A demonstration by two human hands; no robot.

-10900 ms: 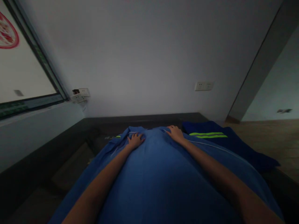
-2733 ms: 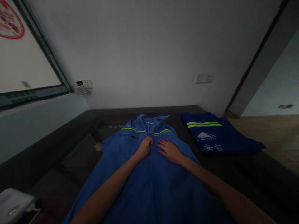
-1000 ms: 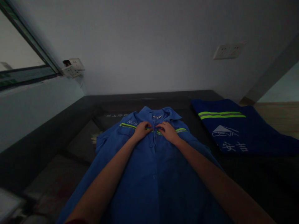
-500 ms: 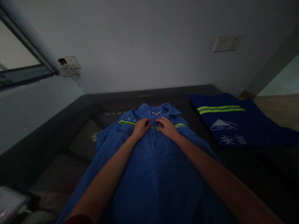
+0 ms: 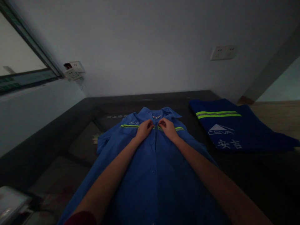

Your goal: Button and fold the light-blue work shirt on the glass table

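A blue work shirt (image 5: 138,168) with a yellow-green reflective stripe across the chest lies front side up, its collar toward the wall. My left hand (image 5: 144,129) pinches the left edge of the front opening at stripe height. Opposite it, my right hand (image 5: 167,128) grips the right edge between thumb and fingers. A narrow gap shows between the two edges near the collar. Farther down, buttons run along the placket. Whether a button sits in my fingers is too small to make out.
Dark blue folded garment (image 5: 222,125) with a reflective stripe and white lettering lies on the right of the dark table (image 5: 150,99). The wall behind carries sockets (image 5: 223,52) at right and more sockets (image 5: 74,70) at left. A pale box-like object (image 5: 11,203) is at the lower left.
The two front edges have come slightly apart at the chest, with my right hand a little farther right. The camera view has tilted slightly upward.
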